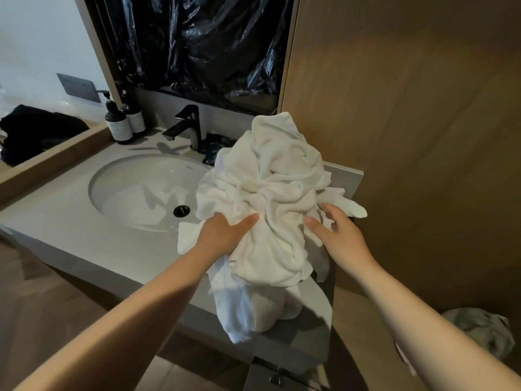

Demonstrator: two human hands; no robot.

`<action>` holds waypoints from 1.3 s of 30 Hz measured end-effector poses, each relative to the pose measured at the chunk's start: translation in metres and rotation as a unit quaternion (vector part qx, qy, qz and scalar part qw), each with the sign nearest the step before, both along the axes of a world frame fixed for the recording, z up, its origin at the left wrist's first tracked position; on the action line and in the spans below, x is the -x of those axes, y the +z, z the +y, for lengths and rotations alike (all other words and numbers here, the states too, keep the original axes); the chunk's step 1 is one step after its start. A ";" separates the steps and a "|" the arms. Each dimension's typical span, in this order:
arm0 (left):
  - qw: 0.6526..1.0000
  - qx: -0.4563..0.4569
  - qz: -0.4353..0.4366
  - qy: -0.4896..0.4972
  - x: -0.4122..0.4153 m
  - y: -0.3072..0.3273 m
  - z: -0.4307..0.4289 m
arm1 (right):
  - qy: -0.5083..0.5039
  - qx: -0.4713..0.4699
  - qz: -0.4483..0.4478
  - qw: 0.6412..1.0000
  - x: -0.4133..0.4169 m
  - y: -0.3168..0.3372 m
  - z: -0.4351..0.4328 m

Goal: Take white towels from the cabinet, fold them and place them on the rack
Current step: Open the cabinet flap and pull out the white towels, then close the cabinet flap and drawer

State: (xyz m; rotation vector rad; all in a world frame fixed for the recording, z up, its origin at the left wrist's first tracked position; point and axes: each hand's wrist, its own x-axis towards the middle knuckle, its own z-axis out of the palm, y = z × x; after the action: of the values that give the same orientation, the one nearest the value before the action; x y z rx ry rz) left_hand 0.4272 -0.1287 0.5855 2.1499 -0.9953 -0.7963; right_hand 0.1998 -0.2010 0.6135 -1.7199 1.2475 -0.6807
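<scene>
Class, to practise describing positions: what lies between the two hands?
In the head view, the crumpled white towels fill the gap between the left hand and the right hand, heaped on the counter.

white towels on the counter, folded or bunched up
Bunched, not folded: the white towels lie in a crumpled heap on the counter beside the sink, one end drooping over the front edge.

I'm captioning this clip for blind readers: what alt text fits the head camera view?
A person's left hand grips a crumpled heap of white towels on a grey counter beside a round sink, while the right hand touches the heap's other side with relaxed fingers. Behind are a black tap, two pump bottles and black plastic sheeting.
</scene>
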 end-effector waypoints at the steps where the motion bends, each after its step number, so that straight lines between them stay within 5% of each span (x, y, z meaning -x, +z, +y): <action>1: 1.000 -0.012 -0.012 -0.001 0.000 0.008 0.006 | 0.000 0.014 0.018 1.000 0.007 0.002 0.005; 10: 0.944 0.050 -0.240 -0.221 0.056 0.075 0.066 | -0.012 0.077 0.116 0.990 0.055 0.014 0.060; 18: 0.896 0.132 -0.233 -0.354 0.138 0.085 0.062 | -0.144 0.072 0.122 0.979 0.132 0.002 0.114; 29: 0.805 0.097 -0.255 -0.526 0.279 0.047 0.071 | -0.322 -0.021 0.042 0.946 0.280 -0.036 0.209; 39: 0.763 0.045 -0.261 -0.590 0.399 0.014 0.147 | -0.391 -0.048 0.068 0.917 0.383 -0.066 0.312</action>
State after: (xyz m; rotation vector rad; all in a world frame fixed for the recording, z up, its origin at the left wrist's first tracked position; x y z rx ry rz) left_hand 0.0286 0.0188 0.5990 1.4582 -2.7171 -0.5871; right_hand -0.1830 0.1106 0.5475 -1.1595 2.0598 -0.9369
